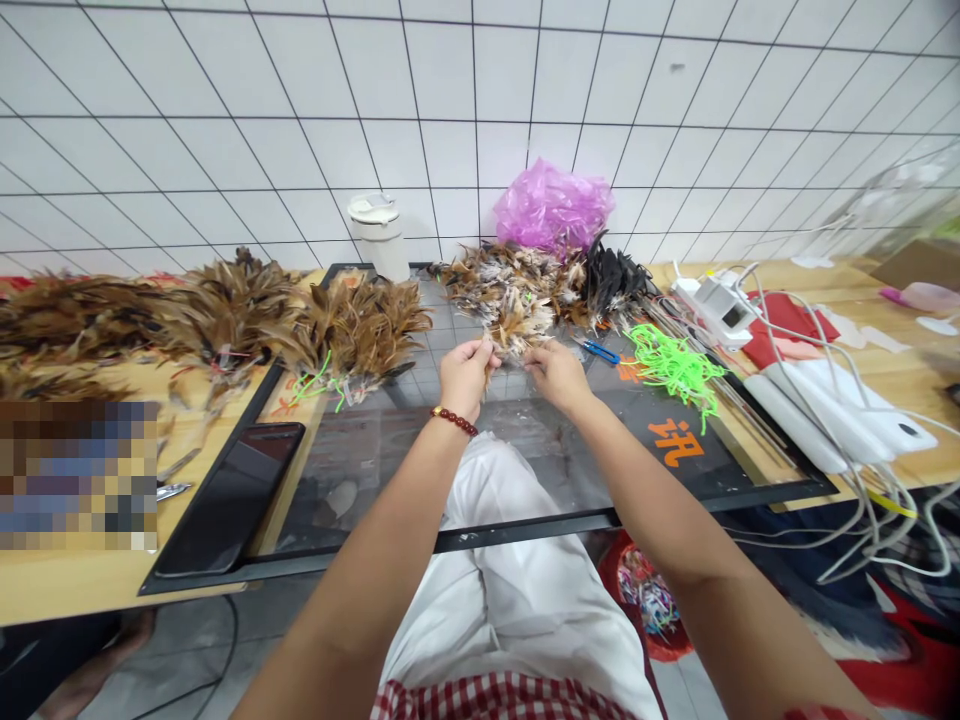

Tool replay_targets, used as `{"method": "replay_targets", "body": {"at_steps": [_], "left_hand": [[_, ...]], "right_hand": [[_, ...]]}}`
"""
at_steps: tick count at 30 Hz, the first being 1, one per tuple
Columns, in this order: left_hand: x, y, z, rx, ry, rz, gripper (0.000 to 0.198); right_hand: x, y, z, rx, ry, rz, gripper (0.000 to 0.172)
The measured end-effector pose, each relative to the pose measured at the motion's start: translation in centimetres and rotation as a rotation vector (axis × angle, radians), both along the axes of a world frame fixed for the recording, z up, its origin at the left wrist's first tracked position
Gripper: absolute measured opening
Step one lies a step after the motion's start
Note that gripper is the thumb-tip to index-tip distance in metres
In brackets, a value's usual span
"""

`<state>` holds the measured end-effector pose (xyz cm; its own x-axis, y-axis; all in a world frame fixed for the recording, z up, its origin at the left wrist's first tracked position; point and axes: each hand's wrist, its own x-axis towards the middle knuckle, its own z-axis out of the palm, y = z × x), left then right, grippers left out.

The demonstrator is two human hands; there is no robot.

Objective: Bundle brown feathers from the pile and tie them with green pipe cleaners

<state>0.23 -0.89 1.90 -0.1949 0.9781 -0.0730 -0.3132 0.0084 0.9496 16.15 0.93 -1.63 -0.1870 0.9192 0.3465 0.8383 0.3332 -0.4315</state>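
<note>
In the head view, my left hand, with a dark red bead bracelet on its wrist, is closed in a pinch. Small brown feathers show at its fingertips. My right hand is closed at the near edge of a loose pile of brown and white feathers, its fingertips among the feathers. How many feathers it pinches cannot be made out. Black feathers lie at the pile's right side. Blue thread snips lie just right of my right hand.
Bright green ties lie at right, near a power strip and cables. Brown feather bundles lie at left, before a white cup. A phone rests on the glass panel's left corner. A pink plastic bag sits behind.
</note>
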Motion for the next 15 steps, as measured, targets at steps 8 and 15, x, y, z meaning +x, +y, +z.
{"method": "replay_targets", "body": {"at_steps": [8, 15], "left_hand": [[-0.2, 0.3, 0.1, 0.048, -0.065, 0.080, 0.016], [-0.1, 0.5, 0.0, 0.117, -0.032, 0.191, 0.015]], "right_hand": [[0.9, 0.3, 1.9, 0.037, 0.572, 0.121, 0.015], [1.5, -0.6, 3.3, 0.156, 0.502, 0.145, 0.020]]}}
